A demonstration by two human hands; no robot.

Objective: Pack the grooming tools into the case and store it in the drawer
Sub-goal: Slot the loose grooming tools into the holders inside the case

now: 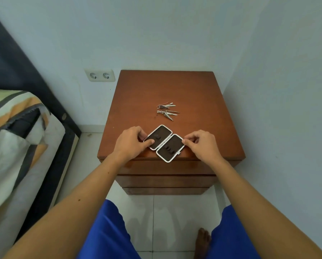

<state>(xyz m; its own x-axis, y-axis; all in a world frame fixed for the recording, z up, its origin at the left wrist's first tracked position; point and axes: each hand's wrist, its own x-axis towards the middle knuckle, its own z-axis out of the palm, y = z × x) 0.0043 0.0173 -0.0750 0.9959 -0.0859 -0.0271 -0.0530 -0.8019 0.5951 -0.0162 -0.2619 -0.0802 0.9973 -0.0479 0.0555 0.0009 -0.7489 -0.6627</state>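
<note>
**Case open, tools not yet packed**

Head view. Small white-rimmed hinged case with dark brown lining (164, 143) lies spread open at the near edge of the reddish-brown wooden tabletop (203, 101). Left hand (131, 144) pinches the case's left half, fingers curled on its rim; right hand (203, 144) pinches the right half likewise. Loose silver metal grooming tools (167, 110) sit farther back, apart from the case. Both halves look empty: packing, closing and the drawer all remain. No readable brand or writing.
</note>
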